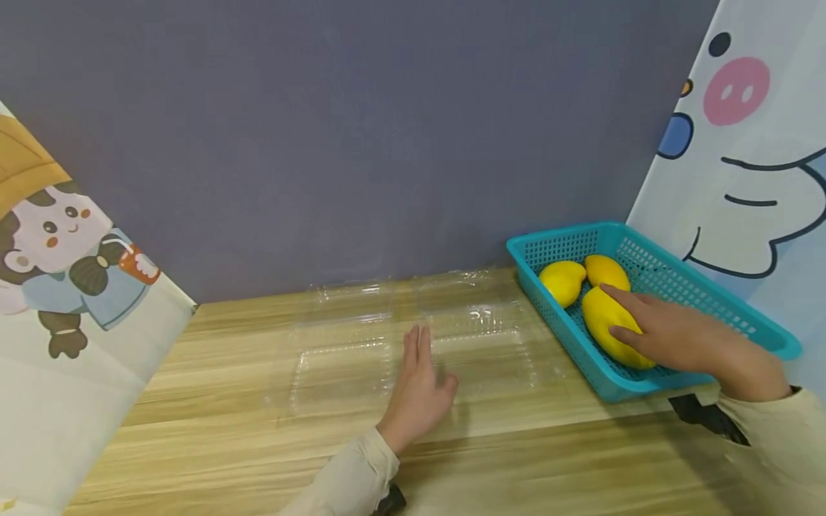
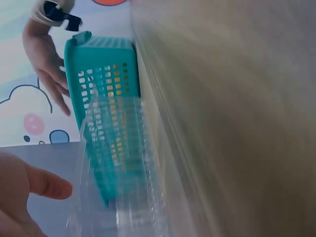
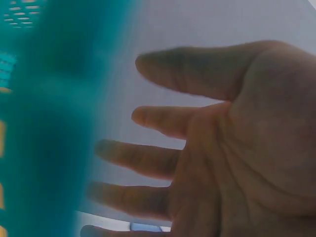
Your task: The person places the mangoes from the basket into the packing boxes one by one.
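Left hand (image 1: 418,390) and right hand (image 1: 684,333) are apart, fingers extended.
Right one is above yellow lemons (image 1: 606,322) inside turquoise basket (image 1: 621,388), near the right edge of wood-grain surface (image 1: 258,437); left one is near clear plastic packaging (image 1: 484,355). Behind stands grey wall (image 1: 361,143).

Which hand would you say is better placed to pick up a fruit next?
Probably the right hand: it hovers, open, above the fruit, while the left hand is by the clear trays.
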